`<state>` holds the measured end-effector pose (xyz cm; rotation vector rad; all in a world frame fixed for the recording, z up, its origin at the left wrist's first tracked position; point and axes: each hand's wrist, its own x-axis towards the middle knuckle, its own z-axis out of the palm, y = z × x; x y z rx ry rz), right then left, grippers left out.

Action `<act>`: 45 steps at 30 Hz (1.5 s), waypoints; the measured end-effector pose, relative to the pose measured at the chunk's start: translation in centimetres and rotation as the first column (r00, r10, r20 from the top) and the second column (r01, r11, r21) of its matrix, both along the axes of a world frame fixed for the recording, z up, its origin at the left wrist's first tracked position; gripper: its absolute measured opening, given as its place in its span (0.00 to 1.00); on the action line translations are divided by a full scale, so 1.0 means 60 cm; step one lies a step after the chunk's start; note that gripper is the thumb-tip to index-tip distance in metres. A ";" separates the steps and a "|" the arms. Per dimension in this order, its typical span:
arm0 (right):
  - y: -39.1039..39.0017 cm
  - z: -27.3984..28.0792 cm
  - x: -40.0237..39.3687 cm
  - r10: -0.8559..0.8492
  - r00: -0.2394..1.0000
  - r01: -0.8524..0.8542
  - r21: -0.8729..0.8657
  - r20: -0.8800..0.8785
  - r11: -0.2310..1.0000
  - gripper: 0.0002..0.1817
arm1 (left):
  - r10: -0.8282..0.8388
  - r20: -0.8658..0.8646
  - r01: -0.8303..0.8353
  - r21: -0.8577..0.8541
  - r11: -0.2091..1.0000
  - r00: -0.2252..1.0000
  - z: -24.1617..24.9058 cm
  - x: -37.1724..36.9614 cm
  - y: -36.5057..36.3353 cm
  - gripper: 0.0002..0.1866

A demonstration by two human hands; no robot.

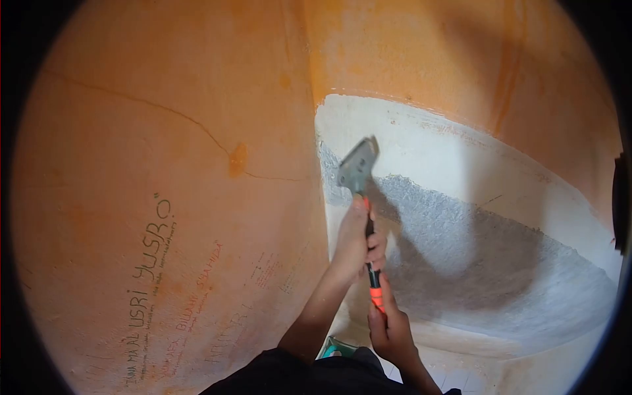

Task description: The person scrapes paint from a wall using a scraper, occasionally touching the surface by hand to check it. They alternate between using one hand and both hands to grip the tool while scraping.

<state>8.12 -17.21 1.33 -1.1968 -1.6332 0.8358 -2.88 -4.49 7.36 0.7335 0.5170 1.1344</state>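
A long-handled wall scraper [357,170], with a grey metal head and a black and orange handle, is held up against the wall in the middle of the view. My left hand [356,238] is wrapped round the upper handle, thumb pointing up towards the head. Lower down, my right hand [391,330] grips the orange end of the handle. Behind the scraper head, a white patch [421,141] of wall borders a rough grey area [454,247] where the surface is bare. The head overlaps the edge between white and grey.
An orange wall [164,151] with a crack and handwriting meets the patched wall at a corner on the left. Orange paint [421,46] also covers the wall above. A green container [339,347] shows below, near white floor tiles [454,380]. A dark object stands at the right edge.
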 end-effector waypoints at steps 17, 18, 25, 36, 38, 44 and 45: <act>-0.005 0.012 0.003 0.004 1.000 -0.004 -0.071 0.008 0.997 0.33 | 0.050 0.010 -0.050 0.048 0.998 0.999 0.006 -0.002 0.004 0.23; -0.003 0.018 0.001 0.020 1.000 -0.019 -0.058 0.007 0.998 0.33 | 0.015 0.015 -0.015 -0.018 1.000 1.000 0.008 -0.002 -0.001 0.23; -0.010 0.007 0.002 0.003 0.999 0.003 -0.113 0.052 0.994 0.32 | -0.029 0.034 0.027 0.064 0.998 0.999 0.005 -0.007 0.000 0.23; -0.009 -0.009 -0.001 0.011 0.999 -0.009 -0.049 0.038 0.999 0.33 | -0.076 0.054 0.079 -0.060 0.995 0.996 -0.013 0.001 -0.009 0.24; -0.009 -0.014 0.001 0.004 1.000 -0.004 0.001 0.028 1.000 0.33 | -0.057 0.042 0.059 -0.025 0.998 0.997 -0.006 -0.004 -0.002 0.24; -0.016 -0.019 0.005 -0.057 0.998 0.057 0.036 0.012 0.998 0.32 | -0.111 0.031 0.112 -0.041 0.993 0.993 -0.004 0.009 -0.014 0.24; -0.014 -0.019 0.012 -0.019 0.999 0.017 0.048 0.033 0.999 0.33 | -0.078 0.021 0.079 -0.036 0.996 0.997 0.000 0.011 -0.013 0.24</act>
